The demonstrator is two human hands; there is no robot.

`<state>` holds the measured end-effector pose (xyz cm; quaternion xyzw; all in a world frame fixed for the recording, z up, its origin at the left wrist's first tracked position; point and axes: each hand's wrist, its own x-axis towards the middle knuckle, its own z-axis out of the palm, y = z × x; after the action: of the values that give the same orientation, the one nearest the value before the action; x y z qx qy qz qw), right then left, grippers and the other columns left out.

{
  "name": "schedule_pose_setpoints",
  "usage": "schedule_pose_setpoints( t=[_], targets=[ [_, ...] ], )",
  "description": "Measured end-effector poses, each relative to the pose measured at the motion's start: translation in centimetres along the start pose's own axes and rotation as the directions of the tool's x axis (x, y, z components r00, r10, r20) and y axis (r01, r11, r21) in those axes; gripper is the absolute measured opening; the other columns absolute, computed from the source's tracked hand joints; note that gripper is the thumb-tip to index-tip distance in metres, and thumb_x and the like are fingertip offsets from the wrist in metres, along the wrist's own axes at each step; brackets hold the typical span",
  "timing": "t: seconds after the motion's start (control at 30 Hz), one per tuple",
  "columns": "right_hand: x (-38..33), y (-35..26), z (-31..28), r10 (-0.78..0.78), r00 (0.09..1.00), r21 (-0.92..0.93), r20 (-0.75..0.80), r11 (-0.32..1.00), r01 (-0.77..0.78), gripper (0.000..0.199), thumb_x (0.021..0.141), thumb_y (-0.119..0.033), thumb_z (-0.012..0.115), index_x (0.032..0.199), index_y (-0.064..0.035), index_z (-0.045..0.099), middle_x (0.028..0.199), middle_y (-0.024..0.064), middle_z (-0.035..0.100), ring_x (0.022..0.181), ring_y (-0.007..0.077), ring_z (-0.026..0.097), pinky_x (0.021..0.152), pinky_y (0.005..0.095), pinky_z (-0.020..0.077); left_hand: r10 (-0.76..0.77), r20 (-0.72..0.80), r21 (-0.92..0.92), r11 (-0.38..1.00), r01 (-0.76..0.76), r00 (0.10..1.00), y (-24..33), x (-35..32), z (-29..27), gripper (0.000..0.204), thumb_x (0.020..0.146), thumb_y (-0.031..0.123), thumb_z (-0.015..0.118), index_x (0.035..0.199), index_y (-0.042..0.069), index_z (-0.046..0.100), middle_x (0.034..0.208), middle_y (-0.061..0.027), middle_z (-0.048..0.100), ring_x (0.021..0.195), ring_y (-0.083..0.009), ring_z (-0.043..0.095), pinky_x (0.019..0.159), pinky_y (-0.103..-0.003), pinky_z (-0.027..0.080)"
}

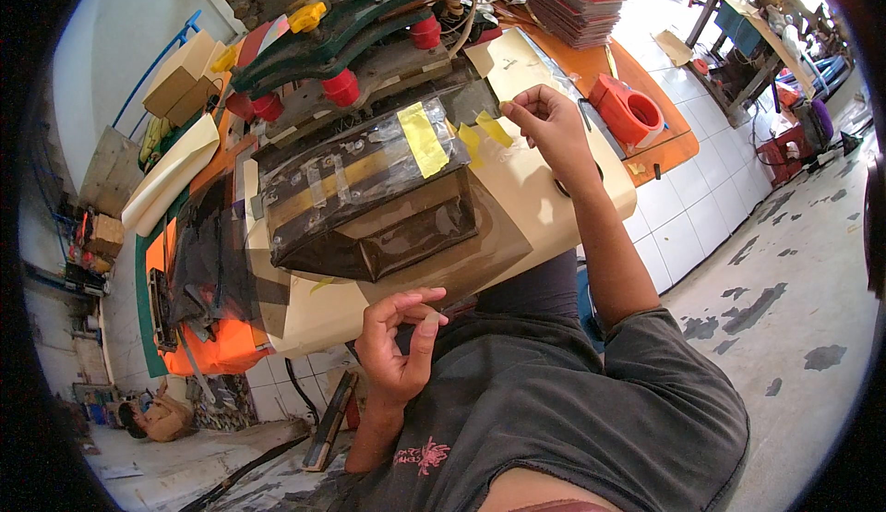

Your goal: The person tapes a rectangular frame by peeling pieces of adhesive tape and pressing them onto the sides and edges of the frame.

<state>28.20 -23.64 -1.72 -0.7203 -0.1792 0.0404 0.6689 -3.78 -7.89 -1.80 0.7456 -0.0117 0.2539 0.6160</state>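
Note:
My left hand (399,344) is at the near edge of a tinted see-through plastic sheet (494,235), its thumb and finger pinched at the sheet's edge. The sheet lies by a dark, box-shaped block (369,235) with a brown band and clear tape on top. A yellow tape strip (423,139) is stuck over the block's far right part. More short yellow tape pieces (495,130) show at its right end. Right beside these, my right hand (552,124) is raised with thumb and fingers pinched; what they hold, if anything, is too small to make out.
Beyond the block stands a dark green clamp frame (337,39) with red feet and yellow knobs. A red tape dispenser (628,113) sits right on the orange table (678,147). Stacked sheets (568,0) rise behind. Cream paper (309,323) covers the worktop. Another person (164,417) sits far left.

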Motion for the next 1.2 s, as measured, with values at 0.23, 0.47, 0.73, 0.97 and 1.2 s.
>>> schedule_pose_setpoints(
  t=[0.23,0.47,0.73,0.97,1.2],
  targets=[
    [0.1,0.4,0.1,-0.051,0.998,-0.099,-0.03,0.994,0.048,0.024,0.099,-0.025,0.081,0.102,-0.0039,0.069,0.083,-0.0024,0.069,0.068,0.0037,0.057,0.059,0.0215,0.046,0.002,-0.002,0.011,1.0,-0.002,1.0,0.0,0.0,0.0,0.033,0.106,0.009,0.062,0.133,-0.001,0.046,0.124,-0.0286,0.07,0.089,-0.0245,0.073,0.083,-0.037,0.061],
    [-0.1,0.4,0.2,-0.057,0.998,-0.136,-0.034,0.989,0.052,0.03,0.101,-0.029,0.078,0.112,-0.0023,0.069,0.091,-0.0004,0.07,0.072,0.0047,0.059,0.061,0.0219,0.0473,-0.004,-0.005,0.01,1.0,0.004,1.0,0.1,0.0,0.0,0.032,0.106,0.009,0.062,0.133,-0.001,0.046,0.124,-0.0282,0.07,0.089,-0.0244,0.073,0.083,-0.036,0.061],
    [-0.5,-0.2,-0.2,-0.13,0.971,-0.109,-0.201,0.988,0.11,0.041,0.1,-0.032,0.077,0.122,0.0014,0.066,0.103,0.0113,0.074,0.09,0.0156,0.068,0.081,0.0321,0.0544,-0.011,-0.063,0.026,1.0,0.012,0.998,-0.4,-0.3,-0.4,0.033,0.106,0.01,0.061,0.133,0.0,0.046,0.121,-0.0278,0.071,0.088,-0.0241,0.073,0.079,-0.034,0.061],
    [-3.0,-2.2,1.3,-0.417,0.847,0.03,-0.329,0.892,0.45,0.03,0.106,-0.028,0.07,0.122,-0.0027,0.064,0.106,0.0055,0.069,0.095,0.0125,0.064,0.084,0.0297,0.0516,0.116,-0.368,0.108,0.991,-0.082,0.923,-0.4,0.1,-1.9,0.032,0.107,0.024,0.063,0.125,0.0,0.054,0.104,-0.0206,0.071,0.076,-0.0184,0.064,0.066,-0.03,0.054],
    [-6.4,-5.8,2.7,-0.501,0.861,0.352,0.091,0.825,0.443,0.046,0.108,-0.037,0.066,0.135,-0.0003,0.061,0.126,0.0118,0.069,0.119,0.019,0.063,0.102,0.0333,0.0481,0.387,-0.565,0.325,0.916,-0.235,0.729,-1.2,2.2,-5.1,0.038,0.106,0.027,0.064,0.129,-0.002,0.056,0.109,-0.0137,0.063,0.084,-0.0165,0.058,0.066,-0.029,0.049]
  ],
)
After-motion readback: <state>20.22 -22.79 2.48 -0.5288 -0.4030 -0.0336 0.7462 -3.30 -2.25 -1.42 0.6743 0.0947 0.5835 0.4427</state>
